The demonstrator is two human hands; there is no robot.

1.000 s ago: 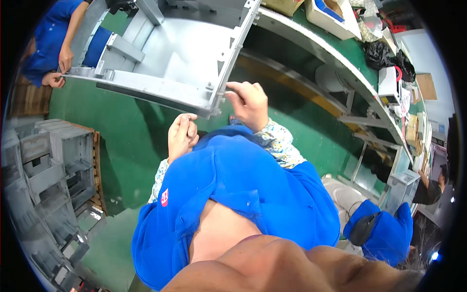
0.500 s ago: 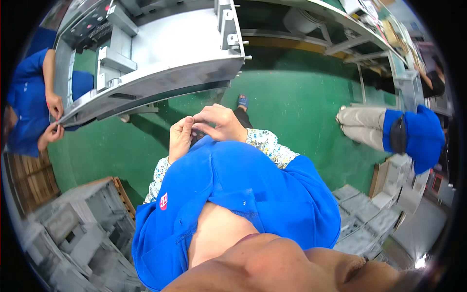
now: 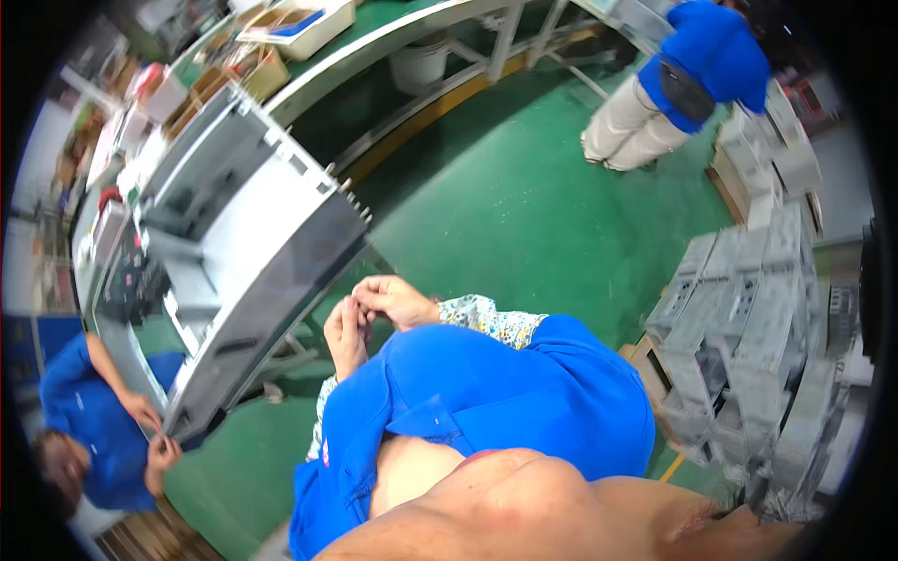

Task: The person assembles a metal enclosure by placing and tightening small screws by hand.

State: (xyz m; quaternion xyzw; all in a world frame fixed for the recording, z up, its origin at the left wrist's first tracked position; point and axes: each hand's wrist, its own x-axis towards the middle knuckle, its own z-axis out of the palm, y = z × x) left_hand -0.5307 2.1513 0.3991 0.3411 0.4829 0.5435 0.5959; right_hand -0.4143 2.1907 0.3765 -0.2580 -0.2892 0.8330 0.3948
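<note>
In front of my chest, my left hand [image 3: 347,337] and my right hand [image 3: 397,302] meet at the fingertips. Fingers on both are closed in a pinch, and whatever lies between them is too small or hidden to name. Patterned sleeve cuffs [image 3: 468,313] cover my wrists. Beyond my hands to the left stands a large grey metal cabinet frame [image 3: 281,271], open on top, with a white inner panel; my hands are apart from it. A row of short pins sticks out of its far right corner.
At the left, a co-worker in blue [image 3: 94,421] has both hands on the frame's near corner. Another person in blue [image 3: 697,75] stands far right. Stacked grey metal housings [image 3: 739,337] sit at the right. A long bench [image 3: 374,61] with bins and a white bucket [image 3: 418,65] beneath spans the back.
My view has swung to the right, so the frame now stands tilted at the left and the housings at the right show more. My hands stay pinched together.
</note>
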